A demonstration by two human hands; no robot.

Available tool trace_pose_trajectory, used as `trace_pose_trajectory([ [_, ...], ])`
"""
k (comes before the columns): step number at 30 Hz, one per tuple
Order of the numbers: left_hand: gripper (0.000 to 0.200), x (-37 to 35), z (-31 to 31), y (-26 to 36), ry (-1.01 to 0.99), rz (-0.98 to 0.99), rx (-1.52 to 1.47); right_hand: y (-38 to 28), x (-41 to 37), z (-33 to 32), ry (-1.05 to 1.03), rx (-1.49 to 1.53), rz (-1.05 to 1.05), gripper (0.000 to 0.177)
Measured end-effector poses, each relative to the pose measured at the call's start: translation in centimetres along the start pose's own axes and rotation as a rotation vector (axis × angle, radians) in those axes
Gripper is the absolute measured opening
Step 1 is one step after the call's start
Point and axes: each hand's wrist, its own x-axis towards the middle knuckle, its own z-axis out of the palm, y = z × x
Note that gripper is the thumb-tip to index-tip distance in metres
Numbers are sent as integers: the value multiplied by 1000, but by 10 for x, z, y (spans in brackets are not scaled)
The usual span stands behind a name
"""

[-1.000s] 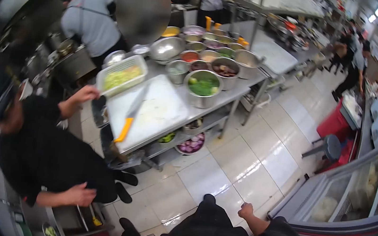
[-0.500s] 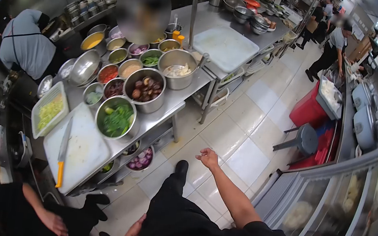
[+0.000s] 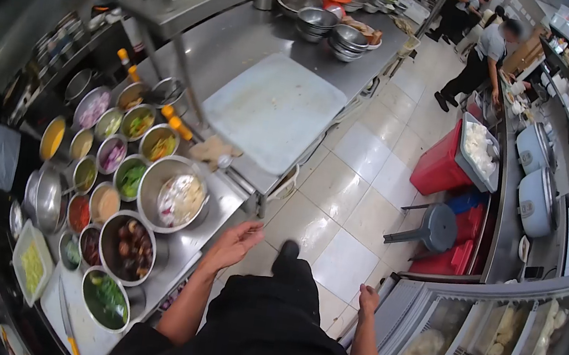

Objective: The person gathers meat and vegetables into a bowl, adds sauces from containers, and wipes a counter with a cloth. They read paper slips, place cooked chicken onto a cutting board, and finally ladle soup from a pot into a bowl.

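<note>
Your left hand (image 3: 236, 245) is slack and unclenched, its fingers loosely bent and partly spread, holding nothing and touching nothing; your right hand (image 3: 369, 300) has its fingers curled inward, with nothing seen in it, though you cannot tell from this view how tightly they close; the edge of the glass-topped fridge (image 3: 402, 313) is the nearest thing to it, just to its right.

Your shoe (image 3: 286, 255) shows on the tiles between the two hands; to the left of your left fingers, apart from them, is the pot of pale food (image 3: 149, 190), nearest of the group, on the steel table (image 3: 222, 202); beside it stand the pot of dark chunks (image 3: 160, 251) and the pot of greens (image 3: 137, 300); a knife (image 3: 68, 314) lies on the white board past those, next to the tub of shreds (image 3: 17, 256).

Farther ahead, a cloth (image 3: 214, 151) lies near a large board (image 3: 275, 112); a stool (image 3: 440, 227) and a red bin (image 3: 437, 165) stand across the aisle; beyond them, a person (image 3: 483, 63) reaches toward the right-hand counter.
</note>
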Motion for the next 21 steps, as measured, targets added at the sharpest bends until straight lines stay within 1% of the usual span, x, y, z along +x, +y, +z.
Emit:
trace_pose_trajectory([
  [2, 40, 50, 11, 19, -38, 110, -58, -13, 41, 20, 192, -26, 23, 26],
  [3, 37, 72, 18, 27, -15, 103, -39, -35, 60, 25, 188, -28, 28, 26],
  [5, 36, 113, 31, 40, -15, 76, -30, -112, 111, 42, 44, 62, -113, 25],
  [6, 34, 131, 38, 44, -18, 43, -25, -144, 147, 63, 9, 123, -194, 23],
  [7, 33, 149, 46, 44, 12, 23, -66, -183, 183, 85, -29, 185, -276, 22],
  [8, 33, 164, 50, 54, 26, 12, -64, -243, 197, 95, 46, 176, -462, 21],
  [9, 33, 174, 55, 68, 35, -130, -15, -294, 222, 114, 133, 264, -629, 19],
  [10, 33, 187, 60, 81, 42, -264, 34, -348, 246, 121, 57, 241, -684, 20],
  [11, 33, 199, 63, 91, 53, -272, 36, -402, 266, 132, 61, 319, -756, 21],
  [13, 33, 216, 68, 103, 104, -356, 6, -496, 301, 146, 23, 334, -902, 23],
  [16, 32, 236, 74, 111, 210, -401, -32, -607, 347, 168, -164, 392, -979, 29],
  [18, 31, 251, 81, 116, 278, -400, -115, -669, 357, 180, -169, 332, -999, 37],
  [20, 30, 255, 89, 122, 382, -401, -211, -709, 368, 195, -144, 76, -1039, 45],
  [21, 29, 259, 93, 127, 407, -369, -233, -719, 380, 201, -196, -98, -1111, 45],
])
